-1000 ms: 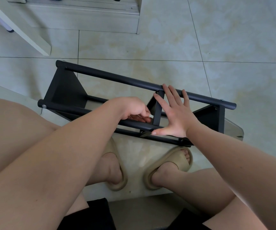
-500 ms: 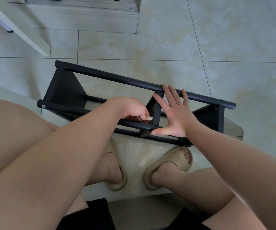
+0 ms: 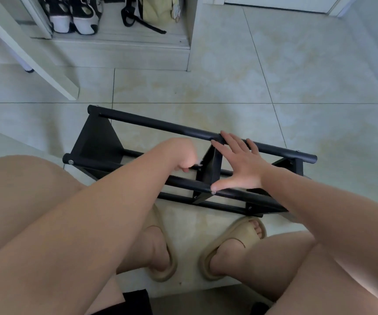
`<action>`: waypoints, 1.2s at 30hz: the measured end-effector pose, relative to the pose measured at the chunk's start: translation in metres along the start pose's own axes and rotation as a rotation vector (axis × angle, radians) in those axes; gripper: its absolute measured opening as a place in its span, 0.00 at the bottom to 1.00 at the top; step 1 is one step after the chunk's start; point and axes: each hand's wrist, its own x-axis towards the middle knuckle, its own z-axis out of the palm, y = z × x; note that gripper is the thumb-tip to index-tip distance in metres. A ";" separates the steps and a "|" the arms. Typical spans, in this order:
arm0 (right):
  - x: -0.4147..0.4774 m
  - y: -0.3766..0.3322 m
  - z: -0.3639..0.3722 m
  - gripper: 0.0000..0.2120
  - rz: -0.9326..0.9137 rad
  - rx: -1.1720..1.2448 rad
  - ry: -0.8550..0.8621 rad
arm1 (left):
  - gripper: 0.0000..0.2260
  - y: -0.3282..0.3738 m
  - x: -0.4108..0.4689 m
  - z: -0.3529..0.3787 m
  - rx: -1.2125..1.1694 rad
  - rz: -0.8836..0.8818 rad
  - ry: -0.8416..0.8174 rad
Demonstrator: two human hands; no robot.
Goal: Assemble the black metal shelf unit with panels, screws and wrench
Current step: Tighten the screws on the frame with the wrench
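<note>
The black metal shelf unit (image 3: 160, 126) lies on its side on the tiled floor in front of my feet, with long bars joining a left end panel (image 3: 95, 142), a middle panel (image 3: 208, 171) and a right end panel (image 3: 297, 167). My left hand (image 3: 181, 155) is closed in a fist just left of the middle panel, and a small pale tip of the wrench (image 3: 198, 165) shows at the fingers. My right hand (image 3: 240, 164) lies flat with spread fingers against the middle panel's right side, the thumb on the near bar.
My feet in beige slippers (image 3: 160, 258) (image 3: 233, 244) stand close to the unit's near bar. A slanted white board (image 3: 35, 57) leans at far left. Shoes (image 3: 74, 17) and a bag (image 3: 158, 10) sit on a low ledge beyond.
The view has tilted up, bringing the shoes and bag into sight. My left fist has turned slightly at the middle panel. My right hand stays pressed on the panel.
</note>
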 end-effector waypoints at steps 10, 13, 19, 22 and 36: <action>0.010 0.028 -0.055 0.37 0.158 0.043 -0.053 | 0.11 0.025 -0.003 -0.075 0.186 0.117 0.275; 0.016 0.047 -0.045 0.32 0.238 0.126 -0.113 | 0.18 0.022 0.007 -0.079 0.189 0.096 0.192; 0.033 0.059 -0.036 0.15 0.258 0.262 -0.104 | 0.09 0.011 0.047 -0.066 0.141 0.035 0.099; 0.040 0.059 -0.041 0.12 0.204 0.274 -0.118 | 0.11 0.014 0.055 -0.065 0.052 0.012 0.045; 0.037 0.039 -0.057 0.11 0.177 0.218 0.229 | 0.04 -0.001 0.040 -0.085 0.012 0.020 0.303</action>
